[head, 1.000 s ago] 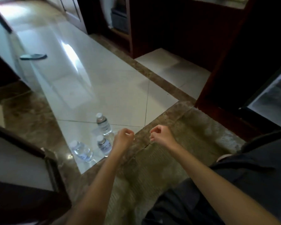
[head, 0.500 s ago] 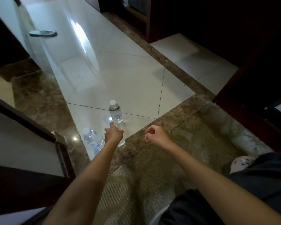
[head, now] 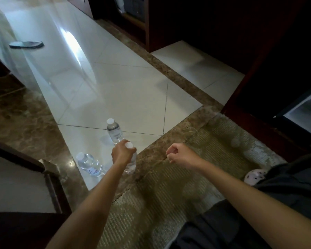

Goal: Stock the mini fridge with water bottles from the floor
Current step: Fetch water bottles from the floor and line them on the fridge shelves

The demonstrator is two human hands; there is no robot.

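Note:
Three clear water bottles with white caps stand on the pale floor tiles. My left hand [head: 123,153] is wrapped around the neck of the nearest bottle [head: 131,163], whose cap shows above my fingers. A second bottle [head: 115,131] stands just behind it, upright and free. A third bottle [head: 89,163] stands to the left, untouched. My right hand [head: 180,153] hovers over the brown marble strip with its fingers curled and nothing in them. The mini fridge [head: 305,112] shows at the right edge, its opening partly in view.
Dark wooden cabinets [head: 214,24] line the back and right. A dark door frame [head: 48,178] stands at the left. A patterned rug [head: 169,198] lies under my arms. A flat dark object [head: 26,44] rests on the far tiles. A pale shoe [head: 254,176] shows at right.
My left hand has closed around the nearest bottle, and its cap now shows above my fingers. The view has shifted slightly. My right hand has stayed curled in about the same place.

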